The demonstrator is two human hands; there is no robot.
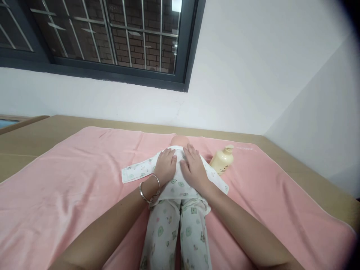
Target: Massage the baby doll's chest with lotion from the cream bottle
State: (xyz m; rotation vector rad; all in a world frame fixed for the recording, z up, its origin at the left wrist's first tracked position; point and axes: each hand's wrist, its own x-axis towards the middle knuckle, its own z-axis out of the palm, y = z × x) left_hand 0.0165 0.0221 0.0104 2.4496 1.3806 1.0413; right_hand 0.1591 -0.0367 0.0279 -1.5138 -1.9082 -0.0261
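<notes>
- Left hand (165, 163) lies flat, palm down, on the upper part of the doll (179, 178), fingers straight and pointing toward the wall (230, 93), thumb toward the middle; it grips nothing.
- Right hand (194, 165) mirrors it on the other side, palm down, fingers extended and only slightly spread, thumb angled inward; it is not clamped on anything either.
- Between the two hands a narrow strip of the printed white top (180, 185) shows, so they are near each other but apart.
- Both forearms come in from the lower corners and slant inward; a silver bracelet (142, 194) circles the left wrist.
- The doll lies directly under both hands, its head (180, 141) just beyond the fingertips and its legs, in matching trousers (165, 228), running back between the forearms.
- One sleeve stretches out to the left of the left hand; the other slants out beside the right wrist.
- A cream pump bottle (222, 163) is just beyond that right sleeve, which hides part of its base.
- Beneath everything, a pink cloth (84, 168) covers much of the wooden desk (70, 122).
</notes>
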